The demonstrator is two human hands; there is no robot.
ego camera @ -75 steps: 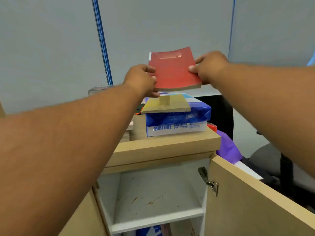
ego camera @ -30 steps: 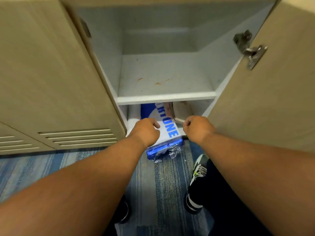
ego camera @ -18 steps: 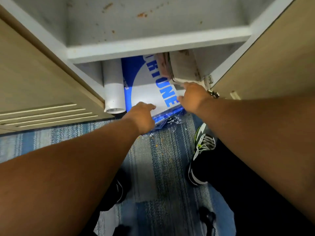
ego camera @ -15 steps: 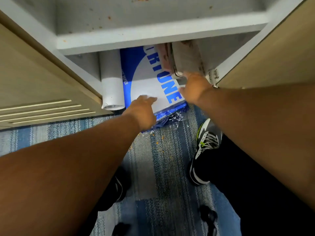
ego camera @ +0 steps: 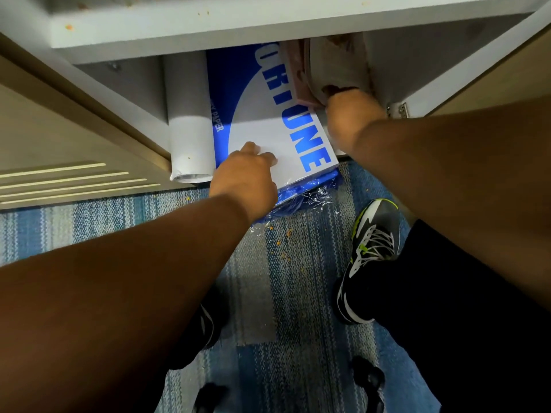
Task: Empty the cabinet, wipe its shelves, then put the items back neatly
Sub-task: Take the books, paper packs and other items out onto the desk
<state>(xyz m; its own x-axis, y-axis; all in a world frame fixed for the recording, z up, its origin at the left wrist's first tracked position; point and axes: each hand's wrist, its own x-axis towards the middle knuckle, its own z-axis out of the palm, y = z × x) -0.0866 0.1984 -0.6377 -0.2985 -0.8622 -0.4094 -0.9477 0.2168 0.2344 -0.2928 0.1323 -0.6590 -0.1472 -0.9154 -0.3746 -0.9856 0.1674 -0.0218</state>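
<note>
Where right hand meets books, fingers hidden, ream partly under shelf

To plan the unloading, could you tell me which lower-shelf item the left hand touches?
The blue-and-white paper ream under the left hand, flat between the white roll and the worn books.

A blue-and-grey striped carpet, dotted with small orange crumbs, lies before the beige wooden cabinet, beside a matching panel with pale horizontal slats, light falling from above and shading the space under the white shelf.
</note>
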